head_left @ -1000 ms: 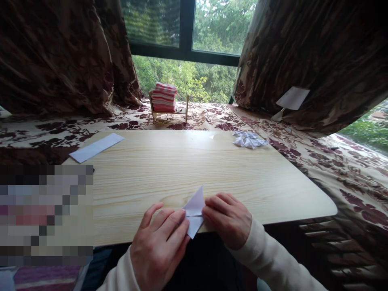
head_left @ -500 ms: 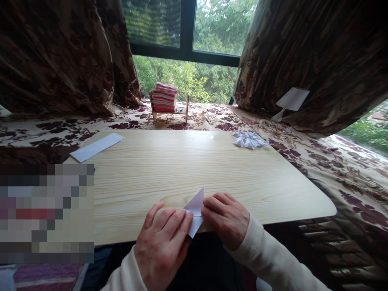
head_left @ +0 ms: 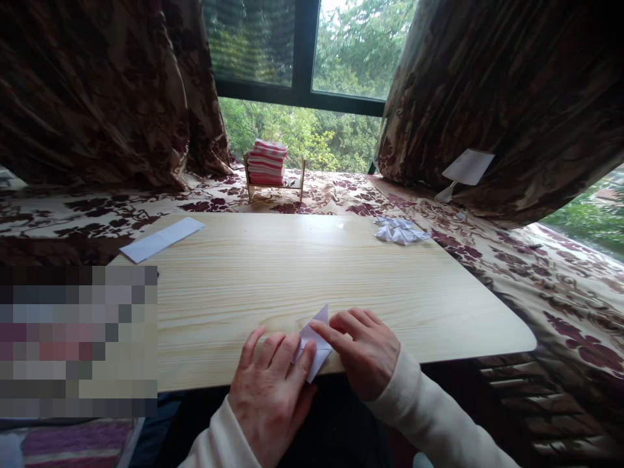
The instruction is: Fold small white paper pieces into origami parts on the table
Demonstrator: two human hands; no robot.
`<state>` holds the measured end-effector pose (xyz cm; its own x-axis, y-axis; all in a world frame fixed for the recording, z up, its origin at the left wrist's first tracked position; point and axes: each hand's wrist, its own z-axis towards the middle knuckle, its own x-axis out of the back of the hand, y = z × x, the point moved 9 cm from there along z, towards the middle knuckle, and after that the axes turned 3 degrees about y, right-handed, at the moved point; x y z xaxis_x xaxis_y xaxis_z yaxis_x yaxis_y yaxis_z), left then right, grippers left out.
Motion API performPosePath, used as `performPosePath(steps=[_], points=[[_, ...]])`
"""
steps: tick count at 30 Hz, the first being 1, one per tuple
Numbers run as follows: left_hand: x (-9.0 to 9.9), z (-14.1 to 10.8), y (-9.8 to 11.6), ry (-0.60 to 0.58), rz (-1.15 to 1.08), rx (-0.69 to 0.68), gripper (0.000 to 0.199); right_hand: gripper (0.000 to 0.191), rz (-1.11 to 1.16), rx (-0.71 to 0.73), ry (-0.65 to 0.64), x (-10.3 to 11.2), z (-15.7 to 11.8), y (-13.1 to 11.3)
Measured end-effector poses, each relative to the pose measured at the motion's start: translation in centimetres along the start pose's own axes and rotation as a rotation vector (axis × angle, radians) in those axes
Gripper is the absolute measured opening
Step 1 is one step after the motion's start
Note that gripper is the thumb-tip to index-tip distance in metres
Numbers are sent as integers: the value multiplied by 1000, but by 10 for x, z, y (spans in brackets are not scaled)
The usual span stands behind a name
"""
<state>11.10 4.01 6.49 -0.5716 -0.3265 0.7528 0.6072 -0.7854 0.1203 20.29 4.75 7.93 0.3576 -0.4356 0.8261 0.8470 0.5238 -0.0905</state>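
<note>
A small folded white paper (head_left: 320,357) lies at the near edge of the wooden table (head_left: 244,279), its pointed tip facing away from me. My left hand (head_left: 273,383) rests on the paper's left side, with the thumb and fingertips pressing it down. My right hand (head_left: 366,348) is at the paper's right side. Its index finger is stretched out onto the upper part of the paper, and the other fingers are curled.
White paper strips (head_left: 163,239) lie at the table's far left. Folded white paper pieces (head_left: 400,231) are heaped at the far right. Beyond are a rack with striped cloths (head_left: 267,164) and a white lamp (head_left: 468,166). A pixelated patch covers the left side.
My right index finger has moved left and stretched out onto the paper's upper part; before, the right fingers were bunched at its right edge. The view has shifted slightly.
</note>
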Motion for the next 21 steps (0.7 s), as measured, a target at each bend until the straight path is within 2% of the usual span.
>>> performPosePath(steps=[6,13,21], points=[[0,1,1,-29,-4,13,28,34,-110,9,-100,-22,2,-4],[0,-3,0,26,-9,16,29,34,-127,8,-145,-26,0,-4],[-1,-4,0,0,8,24,33,34,-210,-126,-228,-30,2,8]])
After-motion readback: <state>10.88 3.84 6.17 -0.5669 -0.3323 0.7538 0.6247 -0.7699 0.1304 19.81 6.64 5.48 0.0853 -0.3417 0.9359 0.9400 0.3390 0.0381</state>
